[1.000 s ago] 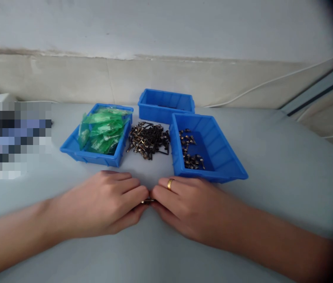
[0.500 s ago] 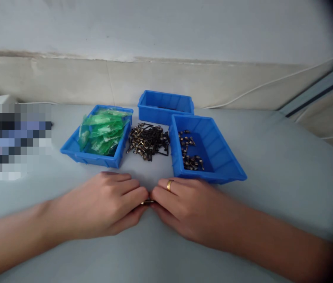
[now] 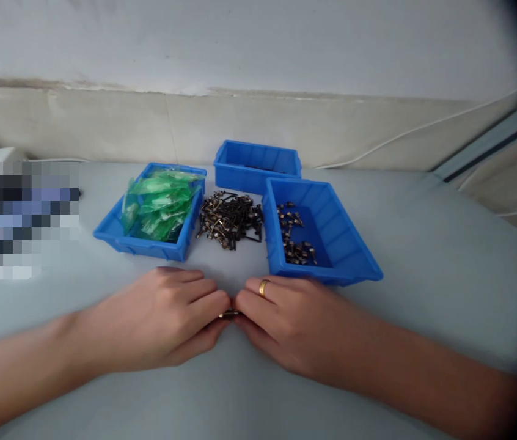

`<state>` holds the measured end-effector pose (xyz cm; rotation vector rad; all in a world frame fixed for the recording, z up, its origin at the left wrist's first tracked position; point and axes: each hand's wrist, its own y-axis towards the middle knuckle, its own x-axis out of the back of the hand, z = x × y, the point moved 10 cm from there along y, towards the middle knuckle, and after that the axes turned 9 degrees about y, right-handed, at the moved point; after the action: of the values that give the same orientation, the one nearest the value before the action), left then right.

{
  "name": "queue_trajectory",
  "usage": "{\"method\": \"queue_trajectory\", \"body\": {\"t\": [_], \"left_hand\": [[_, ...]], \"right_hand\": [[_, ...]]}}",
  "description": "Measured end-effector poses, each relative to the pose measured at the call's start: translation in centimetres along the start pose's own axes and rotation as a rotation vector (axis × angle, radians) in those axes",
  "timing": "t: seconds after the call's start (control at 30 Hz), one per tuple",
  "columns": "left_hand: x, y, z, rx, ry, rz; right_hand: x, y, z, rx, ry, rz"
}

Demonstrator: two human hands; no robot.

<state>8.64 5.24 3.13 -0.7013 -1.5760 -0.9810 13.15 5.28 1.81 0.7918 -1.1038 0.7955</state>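
Observation:
My left hand (image 3: 185, 315) and my right hand (image 3: 281, 315) meet fingertip to fingertip over the table, both closed on one small metal piece (image 3: 229, 314). Only a short shiny part of it shows between the fingers. A gold ring is on my right hand. Just beyond the hands lies a pile of small dark and brassy metal parts (image 3: 228, 220). To its right, a blue bin (image 3: 348, 244) holds similar small parts along its left side. On the left, another blue bin (image 3: 143, 247) is heaped with green plastic bags (image 3: 162, 201).
Behind the pile, near the wall, stands a third blue bin (image 3: 256, 178) with a few dark parts inside. A pixelated area covers the table's left side. A white cable (image 3: 405, 134) runs up the wall at right, beside a metal bar (image 3: 492, 143).

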Motion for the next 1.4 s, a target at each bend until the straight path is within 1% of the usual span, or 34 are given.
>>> {"method": "queue_trajectory", "body": {"t": [0.1, 0.37, 0.63, 1.4], "left_hand": [[0.13, 0.01, -0.07, 0.0, 0.006, -0.005], [-0.1, 0.08, 0.11, 0.003, 0.018, 0.002], [0.13, 0.07, -0.1, -0.009, 0.013, -0.007], [0.14, -0.01, 0.08, -0.005, 0.015, -0.015]], "right_hand": [[-0.16, -0.02, -0.03, -0.005, -0.001, 0.017], [0.04, -0.06, 0.0, 0.001, 0.001, -0.014], [0.06, -0.05, -0.08, -0.01, -0.006, -0.007], [-0.47, -0.11, -0.26, -0.021, 0.011, 0.009]]}}
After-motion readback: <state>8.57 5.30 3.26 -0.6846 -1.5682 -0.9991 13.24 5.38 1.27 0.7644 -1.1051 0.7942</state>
